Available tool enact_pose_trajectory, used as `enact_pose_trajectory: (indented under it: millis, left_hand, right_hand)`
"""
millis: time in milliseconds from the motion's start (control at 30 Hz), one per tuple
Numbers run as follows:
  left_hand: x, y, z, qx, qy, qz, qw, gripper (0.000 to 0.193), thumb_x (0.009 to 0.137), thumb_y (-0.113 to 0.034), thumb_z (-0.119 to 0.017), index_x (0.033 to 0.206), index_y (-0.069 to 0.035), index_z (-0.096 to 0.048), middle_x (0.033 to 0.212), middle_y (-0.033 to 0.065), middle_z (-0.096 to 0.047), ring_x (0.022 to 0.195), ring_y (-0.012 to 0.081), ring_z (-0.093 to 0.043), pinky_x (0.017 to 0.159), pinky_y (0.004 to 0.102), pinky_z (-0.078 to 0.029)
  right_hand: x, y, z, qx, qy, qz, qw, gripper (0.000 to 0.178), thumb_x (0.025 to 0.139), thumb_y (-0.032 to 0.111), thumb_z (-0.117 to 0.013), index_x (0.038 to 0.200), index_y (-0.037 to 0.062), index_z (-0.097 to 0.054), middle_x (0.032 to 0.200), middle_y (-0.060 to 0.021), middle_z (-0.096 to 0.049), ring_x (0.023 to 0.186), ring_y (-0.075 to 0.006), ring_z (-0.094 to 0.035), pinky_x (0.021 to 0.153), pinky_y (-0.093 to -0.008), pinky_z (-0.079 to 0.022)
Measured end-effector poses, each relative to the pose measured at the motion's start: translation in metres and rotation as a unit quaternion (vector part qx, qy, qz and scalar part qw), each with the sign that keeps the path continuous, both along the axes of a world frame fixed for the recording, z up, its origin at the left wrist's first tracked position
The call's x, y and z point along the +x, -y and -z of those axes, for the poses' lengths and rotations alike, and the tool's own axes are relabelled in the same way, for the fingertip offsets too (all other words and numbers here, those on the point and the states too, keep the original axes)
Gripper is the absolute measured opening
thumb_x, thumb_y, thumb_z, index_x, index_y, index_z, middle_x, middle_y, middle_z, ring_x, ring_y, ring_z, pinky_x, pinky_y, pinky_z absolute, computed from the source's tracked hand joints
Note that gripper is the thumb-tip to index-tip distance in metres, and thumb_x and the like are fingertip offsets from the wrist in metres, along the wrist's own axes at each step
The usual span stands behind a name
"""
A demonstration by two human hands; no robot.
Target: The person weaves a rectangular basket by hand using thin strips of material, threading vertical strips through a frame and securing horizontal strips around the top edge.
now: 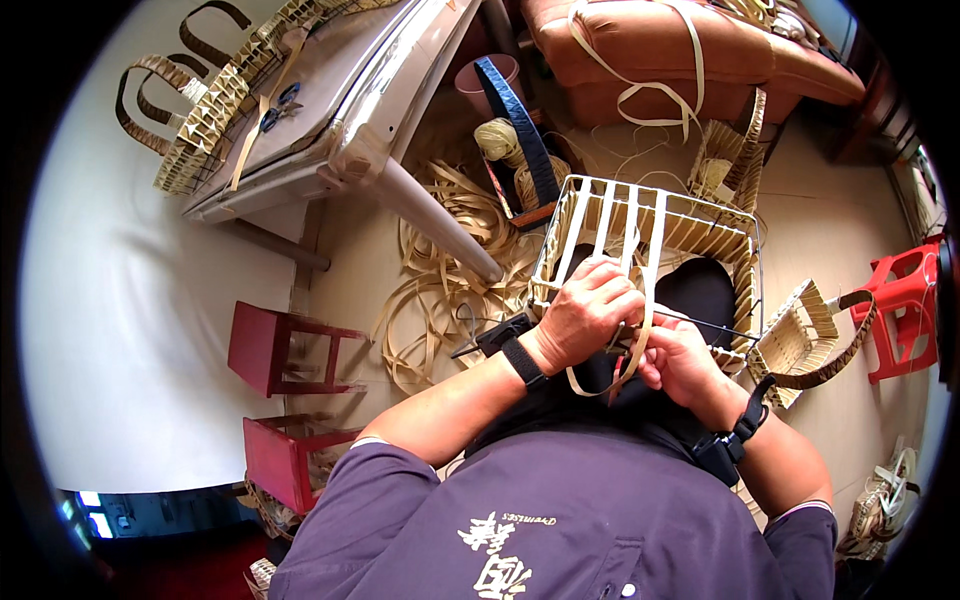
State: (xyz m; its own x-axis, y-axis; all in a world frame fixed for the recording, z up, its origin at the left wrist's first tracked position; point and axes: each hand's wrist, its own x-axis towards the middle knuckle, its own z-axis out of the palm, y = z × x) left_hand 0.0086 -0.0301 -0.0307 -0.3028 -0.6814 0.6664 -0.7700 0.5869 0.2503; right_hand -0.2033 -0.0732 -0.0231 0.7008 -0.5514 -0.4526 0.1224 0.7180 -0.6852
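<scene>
A rectangular wire basket frame [757, 262] rests on my lap, its sides partly wrapped with pale flat strips. Several cream strips [603, 215] run across its left part from the far rim toward me. At the near rim, my left hand [597, 308] has its fingers curled down on a strip. Close beside it, my right hand [680, 358] pinches the same pale weaving strip [640, 352], which loops down between the hands. A small red thing shows below the fingers, too hidden to name. The fingertips partly cover the near rim.
Coiled strips [430, 300] lie on the floor at left, near a table leg [440, 220]. Scissors [280, 107] and handled baskets [205, 130] sit on the table. A small handled basket [800, 335] and a red plastic stool [900, 310] stand at right. Dark red wooden stools [265, 350] are at left.
</scene>
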Motion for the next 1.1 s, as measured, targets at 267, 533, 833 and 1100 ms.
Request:
enact_pose_trajectory:
  millis: [267,533,833,1100]
  left_hand:
    - [-0.002,-0.003,0.004,0.008,-0.051,-0.007,0.999,0.006,0.088,-0.013,-0.075,0.094,-0.011,-0.075,0.096,0.0076,-0.074,0.109,0.028,-0.074,0.123,0.0523,-0.052]
    - [-0.009,0.001,-0.012,0.05,-0.096,-0.034,0.994,0.009,0.089,-0.012,-0.084,0.086,-0.009,-0.076,0.095,0.0058,-0.076,0.116,0.0317,-0.07,0.108,0.0504,-0.052]
    - [-0.014,0.0,-0.017,0.193,-0.086,-0.053,0.976,0.005,0.082,-0.007,-0.078,0.085,-0.003,-0.081,0.146,0.0155,-0.074,0.152,0.0408,-0.054,0.127,0.0572,-0.039]
    - [-0.01,0.008,-0.02,0.253,-0.085,-0.038,0.963,0.013,0.077,-0.009,-0.074,0.087,-0.003,-0.081,0.146,0.0168,-0.074,0.149,0.0397,-0.057,0.125,0.0564,-0.04]
  right_hand:
    - [-0.015,-0.011,-0.006,-0.024,0.042,-0.088,0.995,0.085,0.106,0.005,-0.068,0.177,0.0103,-0.021,0.097,-0.0125,-0.073,0.071,-0.0177,-0.072,0.061,-0.0294,-0.06]
    - [-0.039,-0.011,-0.007,-0.261,-0.083,-0.055,0.96,0.061,0.108,0.0,-0.065,0.167,0.0005,-0.046,0.107,-0.0102,-0.073,0.079,-0.0112,-0.07,0.069,-0.0241,-0.058]
    - [-0.032,-0.004,-0.007,-0.146,-0.029,-0.045,0.988,0.064,0.107,0.007,-0.067,0.166,0.0016,-0.044,0.106,-0.013,-0.075,0.077,-0.0162,-0.074,0.067,-0.0268,-0.062]
    - [-0.044,-0.01,-0.003,-0.266,-0.09,-0.055,0.958,0.054,0.11,0.002,-0.065,0.162,0.0001,-0.05,0.101,-0.0065,-0.073,0.079,-0.01,-0.07,0.069,-0.023,-0.057]
